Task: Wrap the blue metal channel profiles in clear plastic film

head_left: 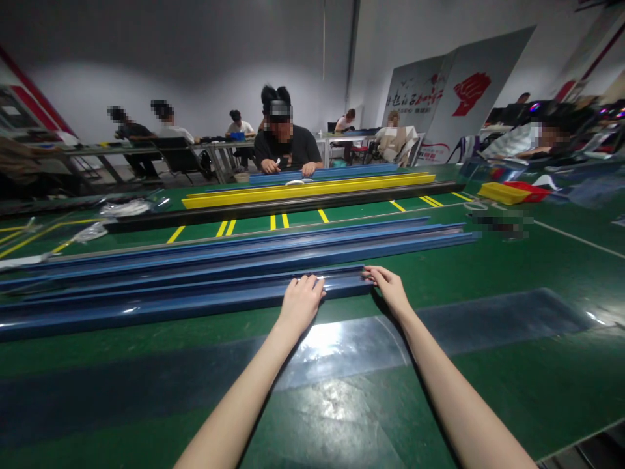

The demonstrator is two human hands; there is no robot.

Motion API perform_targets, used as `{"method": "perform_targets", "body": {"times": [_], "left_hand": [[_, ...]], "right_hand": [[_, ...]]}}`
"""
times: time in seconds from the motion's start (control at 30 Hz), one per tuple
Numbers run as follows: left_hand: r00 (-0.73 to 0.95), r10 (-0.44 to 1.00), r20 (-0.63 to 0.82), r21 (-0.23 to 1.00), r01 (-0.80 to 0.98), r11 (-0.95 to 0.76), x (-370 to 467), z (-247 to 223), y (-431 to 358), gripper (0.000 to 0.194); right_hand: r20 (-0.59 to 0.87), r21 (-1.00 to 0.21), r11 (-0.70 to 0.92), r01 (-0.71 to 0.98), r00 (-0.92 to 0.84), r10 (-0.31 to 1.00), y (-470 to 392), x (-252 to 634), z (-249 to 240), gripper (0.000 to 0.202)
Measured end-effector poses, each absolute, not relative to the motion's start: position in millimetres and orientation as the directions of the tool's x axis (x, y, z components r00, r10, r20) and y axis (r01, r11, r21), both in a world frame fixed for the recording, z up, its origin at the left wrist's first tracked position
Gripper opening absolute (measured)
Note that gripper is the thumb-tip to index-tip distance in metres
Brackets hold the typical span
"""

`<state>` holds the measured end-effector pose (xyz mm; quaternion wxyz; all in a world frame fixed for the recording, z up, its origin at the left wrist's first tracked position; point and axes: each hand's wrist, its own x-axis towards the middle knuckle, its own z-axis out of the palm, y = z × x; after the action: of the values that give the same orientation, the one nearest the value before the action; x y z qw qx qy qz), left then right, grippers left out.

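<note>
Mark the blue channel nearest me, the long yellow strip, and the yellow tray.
Blue channel (pixel 195 302): head view, on its near side wall.
Long yellow strip (pixel 317 188): head view, mid-length.
Yellow tray (pixel 500 194): head view, on its near wall.

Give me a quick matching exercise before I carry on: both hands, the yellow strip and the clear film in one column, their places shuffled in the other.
Things
1. left hand
2. yellow strip
3. right hand
4. clear film

Places
A. flat on the green table, nearer the camera than the blue channels
B. at the right-hand end of the nearest blue channel
C. on the nearest blue channel, back from its right-hand end
D. just beyond the black strip

Pairs: 1-C; 2-D; 3-B; 4-A
</note>
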<state>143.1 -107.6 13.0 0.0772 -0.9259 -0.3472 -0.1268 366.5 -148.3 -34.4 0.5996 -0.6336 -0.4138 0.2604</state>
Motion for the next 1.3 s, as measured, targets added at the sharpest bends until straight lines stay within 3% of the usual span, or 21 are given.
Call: {"method": "perform_targets", "body": {"times": [1.3], "left_hand": [[0.717, 0.607, 0.344, -0.033, 0.655, -0.755, 143.9, 4.7, -106.3, 0.017]], "right_hand": [[0.184, -0.918, -0.041, 0.395, 0.515, 0.837, -150.1, 370.2, -38.9, 0.032]]}}
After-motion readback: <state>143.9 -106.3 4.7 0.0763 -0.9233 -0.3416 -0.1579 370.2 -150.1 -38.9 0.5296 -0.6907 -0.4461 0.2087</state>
